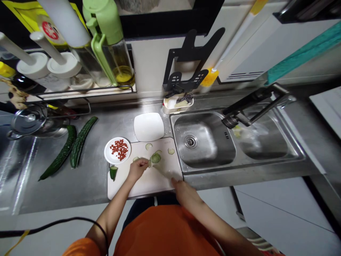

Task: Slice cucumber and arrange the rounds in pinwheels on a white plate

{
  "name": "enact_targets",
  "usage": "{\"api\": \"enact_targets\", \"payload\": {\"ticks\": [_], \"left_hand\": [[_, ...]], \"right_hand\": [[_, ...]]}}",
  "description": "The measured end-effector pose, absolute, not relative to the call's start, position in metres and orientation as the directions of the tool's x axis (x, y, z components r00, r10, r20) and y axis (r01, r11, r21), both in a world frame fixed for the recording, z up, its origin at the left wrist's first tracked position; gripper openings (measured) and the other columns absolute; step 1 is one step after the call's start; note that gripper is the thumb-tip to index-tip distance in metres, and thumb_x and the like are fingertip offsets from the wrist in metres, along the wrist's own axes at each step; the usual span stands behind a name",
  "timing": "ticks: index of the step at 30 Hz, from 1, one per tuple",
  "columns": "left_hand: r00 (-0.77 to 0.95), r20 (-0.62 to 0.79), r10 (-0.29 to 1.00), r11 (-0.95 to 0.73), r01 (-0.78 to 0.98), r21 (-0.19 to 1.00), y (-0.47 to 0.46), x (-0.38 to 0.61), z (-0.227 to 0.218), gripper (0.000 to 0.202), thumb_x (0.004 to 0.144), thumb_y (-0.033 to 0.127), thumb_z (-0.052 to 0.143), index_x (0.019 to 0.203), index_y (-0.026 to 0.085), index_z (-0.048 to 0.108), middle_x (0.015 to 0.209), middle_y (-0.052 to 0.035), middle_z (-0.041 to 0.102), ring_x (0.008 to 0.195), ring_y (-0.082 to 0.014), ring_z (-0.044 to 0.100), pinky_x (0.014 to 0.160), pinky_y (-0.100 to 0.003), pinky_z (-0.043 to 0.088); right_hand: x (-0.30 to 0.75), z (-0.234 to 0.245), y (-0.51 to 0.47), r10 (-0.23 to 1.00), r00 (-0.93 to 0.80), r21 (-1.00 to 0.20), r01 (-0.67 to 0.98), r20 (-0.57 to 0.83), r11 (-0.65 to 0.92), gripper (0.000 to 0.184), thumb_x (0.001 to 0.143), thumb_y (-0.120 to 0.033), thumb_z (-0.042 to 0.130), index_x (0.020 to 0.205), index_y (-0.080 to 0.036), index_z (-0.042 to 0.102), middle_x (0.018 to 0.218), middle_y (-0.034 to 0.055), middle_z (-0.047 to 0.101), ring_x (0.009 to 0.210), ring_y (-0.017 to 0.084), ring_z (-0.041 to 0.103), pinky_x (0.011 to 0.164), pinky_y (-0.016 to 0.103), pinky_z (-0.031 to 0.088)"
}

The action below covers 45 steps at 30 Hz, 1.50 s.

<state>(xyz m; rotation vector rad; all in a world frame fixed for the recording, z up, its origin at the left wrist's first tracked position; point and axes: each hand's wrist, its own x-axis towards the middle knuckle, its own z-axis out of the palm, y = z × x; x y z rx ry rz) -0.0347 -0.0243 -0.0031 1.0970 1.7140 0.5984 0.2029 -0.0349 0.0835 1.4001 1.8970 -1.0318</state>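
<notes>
My left hand point(137, 168) is over the middle of the white cutting board point(157, 182), thumb and fingers pinched together at a thin cucumber slice point(149, 164). Just right of the fingertips lies a small pile of cucumber slices point(155, 158), and a few single slices are scattered around it. My right hand point(183, 190) is closed at the board's front right, around the handle of a knife point(163, 171); its pale blade is blurred and points toward the pile. A cucumber end piece point(113, 172) rests at the board's left edge.
Behind the board are a white square plate point(149, 127) and a round dish of chopped red bits point(117, 150). Two whole cucumbers point(82, 142) lie on the left counter. A double sink point(204, 165) with a black faucet point(239, 106) borders the right. Bottles point(112, 46) stand on a rack above.
</notes>
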Motion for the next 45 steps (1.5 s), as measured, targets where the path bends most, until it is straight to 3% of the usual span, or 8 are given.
{"api": "enact_targets", "payload": {"ticks": [4,9,19,45], "left_hand": [[-0.252,-0.432,0.866,0.499,0.494,0.712,-0.034,-0.037,-0.009,0.021,0.075,0.034,0.055,0.075,0.02,0.07,0.065,0.0016,0.066,0.061,-0.0115,0.056,0.059,-0.02,0.04],[-0.3,-0.363,0.882,0.472,0.558,0.683,-0.038,-0.035,-0.002,0.024,0.078,0.031,0.049,0.065,0.019,0.065,0.059,0.0034,0.061,0.058,-0.0098,0.053,0.06,-0.019,0.037],[-0.33,-0.369,0.869,0.495,0.583,0.644,-0.038,-0.036,-0.008,0.02,0.077,0.029,0.049,0.064,0.019,0.061,0.059,0.0029,0.06,0.057,-0.01,0.052,0.06,-0.02,0.035],[-0.325,-0.379,0.866,0.498,0.618,0.609,-0.035,-0.036,-0.01,0.02,0.078,0.028,0.05,0.066,0.019,0.063,0.063,0.0008,0.064,0.059,-0.0114,0.055,0.062,-0.021,0.035]], "right_hand": [[0.2,0.081,-0.037,0.535,-0.304,-0.254,0.953,-0.788,0.167,0.055,0.076,0.004,0.031,0.122,-0.018,0.051,0.096,0.0115,0.067,0.093,0.022,0.065,0.069,0.026,0.044],[0.188,0.081,-0.039,0.574,-0.312,-0.251,0.95,-0.757,0.186,0.053,0.077,0.004,0.031,0.122,-0.017,0.051,0.095,0.012,0.067,0.09,0.023,0.065,0.064,0.026,0.044],[0.159,0.084,-0.039,0.616,-0.336,-0.257,0.942,-0.713,0.216,0.047,0.083,0.0,0.028,0.12,-0.015,0.053,0.097,0.0138,0.067,0.093,0.023,0.064,0.068,0.026,0.045],[0.146,0.093,-0.037,0.581,-0.297,-0.243,0.955,-0.757,0.171,0.047,0.087,-0.003,0.025,0.125,-0.013,0.052,0.104,0.0166,0.067,0.097,0.024,0.064,0.073,0.028,0.048]]}}
